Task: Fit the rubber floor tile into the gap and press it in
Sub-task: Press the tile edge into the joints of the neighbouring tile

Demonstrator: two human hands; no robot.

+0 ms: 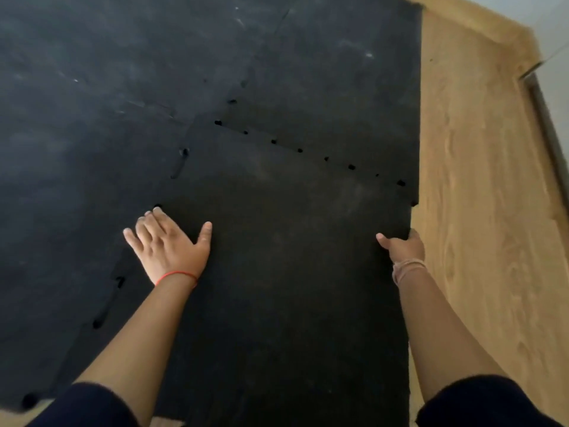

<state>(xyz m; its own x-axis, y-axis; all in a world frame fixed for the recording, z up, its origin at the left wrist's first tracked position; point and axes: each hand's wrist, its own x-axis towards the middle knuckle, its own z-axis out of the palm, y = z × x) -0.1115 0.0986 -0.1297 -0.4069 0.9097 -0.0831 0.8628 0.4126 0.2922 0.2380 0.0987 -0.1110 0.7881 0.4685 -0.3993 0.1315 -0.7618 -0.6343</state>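
A large black rubber floor tile [286, 257] lies in front of me, its toothed far edge meeting the laid tiles [123, 72] along a seam with small dark holes [300, 150]. My left hand [167, 245] lies flat, fingers spread, on the tile's left edge next to the interlocking seam. My right hand [403, 246] grips the tile's right edge, thumb on top and fingers curled under it. The left seam shows open slots [118, 282] where the teeth are not flush.
Black rubber tiles cover the floor to the left and ahead. Bare light wooden floor [480, 211] runs along the right side. A wall with a skirting and a door frame [545, 118] stands at the far right.
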